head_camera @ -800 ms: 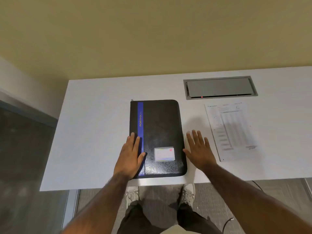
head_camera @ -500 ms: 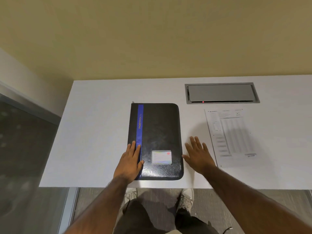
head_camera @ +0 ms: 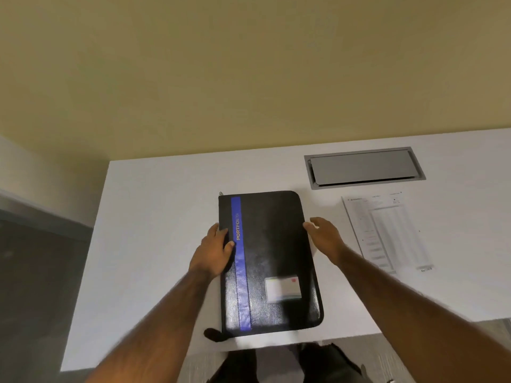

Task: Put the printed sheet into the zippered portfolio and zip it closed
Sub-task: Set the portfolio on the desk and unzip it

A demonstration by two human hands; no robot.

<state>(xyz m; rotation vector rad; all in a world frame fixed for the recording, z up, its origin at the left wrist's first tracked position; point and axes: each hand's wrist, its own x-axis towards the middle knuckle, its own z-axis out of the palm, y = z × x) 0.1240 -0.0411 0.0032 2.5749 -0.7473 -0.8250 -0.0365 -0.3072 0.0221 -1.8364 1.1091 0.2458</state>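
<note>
The black zippered portfolio point(head_camera: 273, 244) with a blue stripe and a white label card point(head_camera: 282, 289) is zipped shut. Its near end seems raised off the white table point(head_camera: 154, 230), with a shadow under its near left corner. My left hand point(head_camera: 214, 252) grips its left edge, thumb on top beside the stripe. My right hand point(head_camera: 325, 236) holds its right edge at about the same height, fingers curled at the rim. The zipper pull point(head_camera: 220, 193) sits at the far left corner. The printed sheet point(head_camera: 387, 230) lies flat on the table to the right, untouched.
A grey cable hatch point(head_camera: 362, 167) is set into the table behind the sheet. The table's near edge runs just below the portfolio, with my legs and shoes beneath it. A yellow wall stands behind; the table's left edge drops to dark floor.
Both hands slid forward from the portfolio's near end to its mid side edges. They went from lying flat to gripping it, and its near end came toward me.
</note>
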